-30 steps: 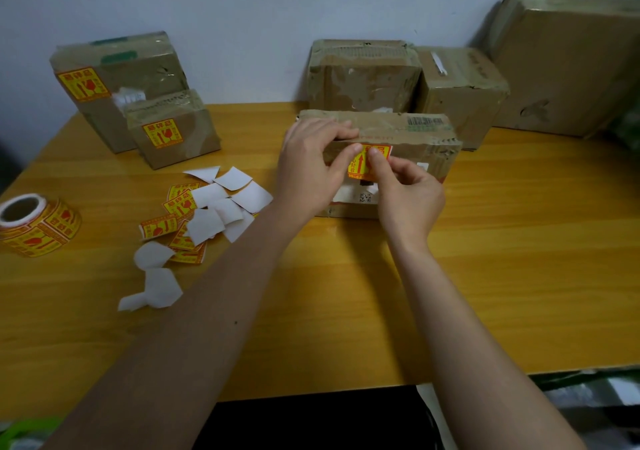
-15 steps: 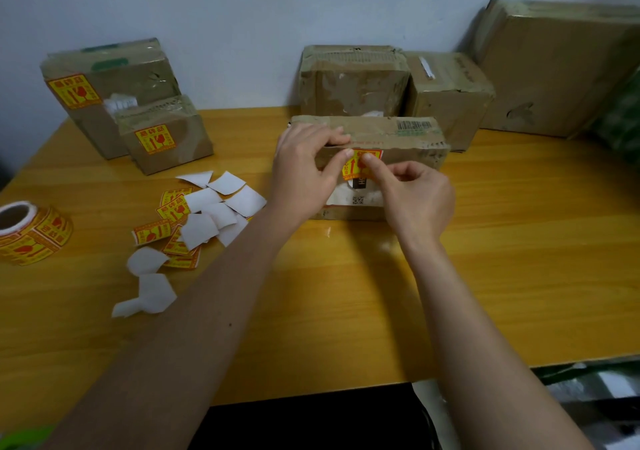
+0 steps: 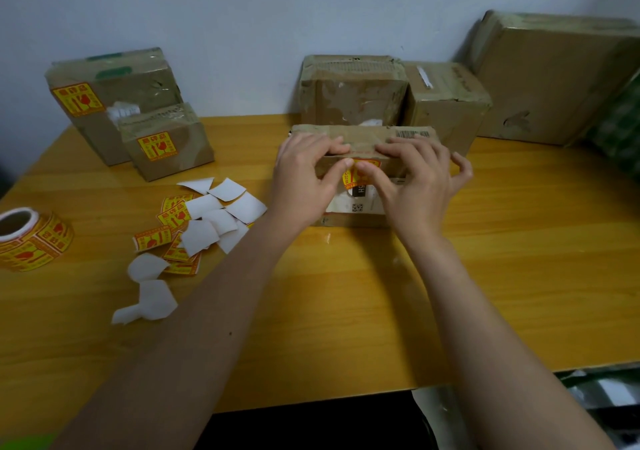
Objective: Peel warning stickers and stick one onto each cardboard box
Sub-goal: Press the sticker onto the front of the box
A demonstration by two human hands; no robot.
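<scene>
Fingers of the right hand (image 3: 415, 186) had moved onto the box (image 3: 408, 137) top; both thumbs pressed the sticker (image 3: 360, 172), left hand (image 3: 304, 175) gripping too. Next: smooth it, then release.

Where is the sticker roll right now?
In the head view, the roll lies at the table's far left edge, left of the loose stickers, away from both hands.
</scene>
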